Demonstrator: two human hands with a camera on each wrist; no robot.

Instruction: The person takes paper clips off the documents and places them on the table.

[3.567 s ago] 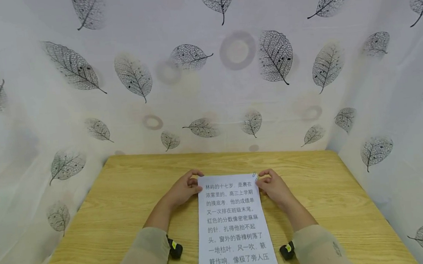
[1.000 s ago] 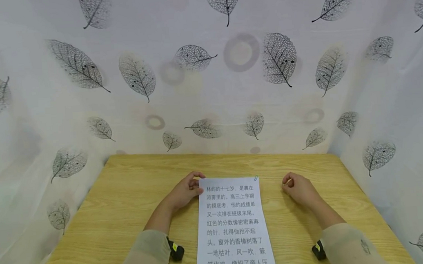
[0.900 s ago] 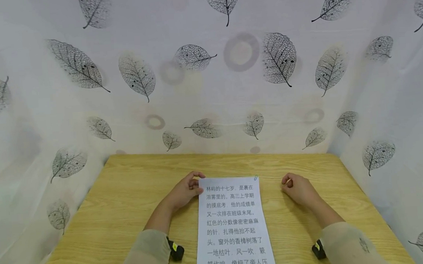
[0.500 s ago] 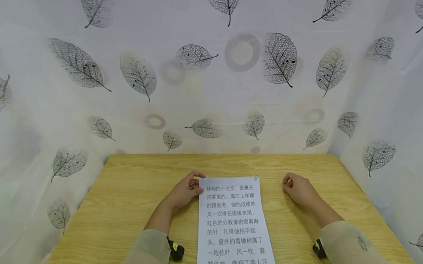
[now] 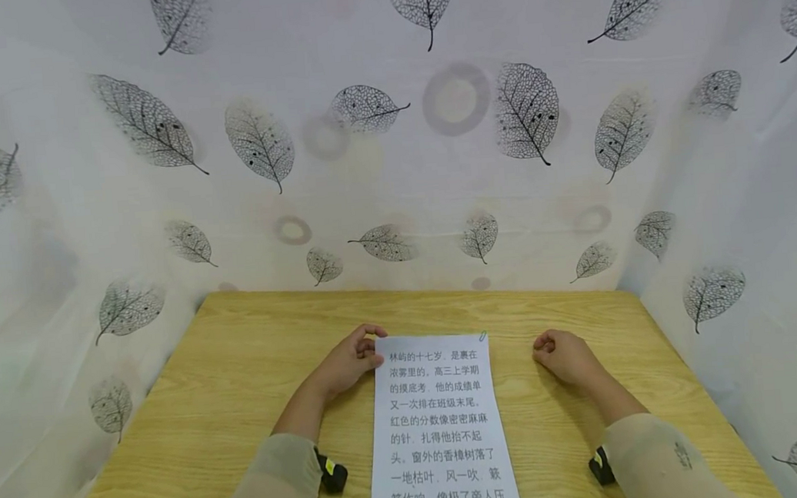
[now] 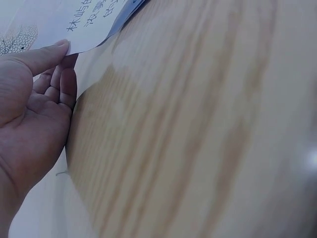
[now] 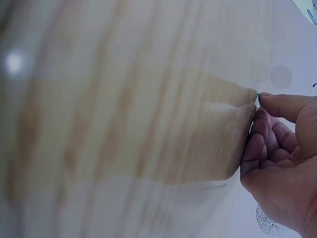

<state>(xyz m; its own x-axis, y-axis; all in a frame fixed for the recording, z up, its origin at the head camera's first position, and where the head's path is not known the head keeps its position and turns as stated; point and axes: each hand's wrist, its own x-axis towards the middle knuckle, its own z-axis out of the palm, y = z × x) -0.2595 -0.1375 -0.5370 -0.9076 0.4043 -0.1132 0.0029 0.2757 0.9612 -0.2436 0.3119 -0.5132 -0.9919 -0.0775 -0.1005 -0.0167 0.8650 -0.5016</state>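
Observation:
A white sheet of paper printed with large Chinese characters lies in the middle of the head view. My left hand pinches its top left corner; the left wrist view has the thumb over the paper. On the top right corner sits a paper clip, green in the right wrist view. Right of the sheet and apart from it is my right hand. Between its thumb and index finger it pinches a small green piece, a paper clip, mostly covered by the fingertips.
The wooden table runs back to a pale curtain with a leaf print, which also hangs at both sides. A black wrist camera is strapped at the left sleeve, another black camera at the right.
Since the oldest frame my right hand has moved from the sheet's top right corner out to the right, with one paper clip. One clip stays there. My left hand has kept its place.

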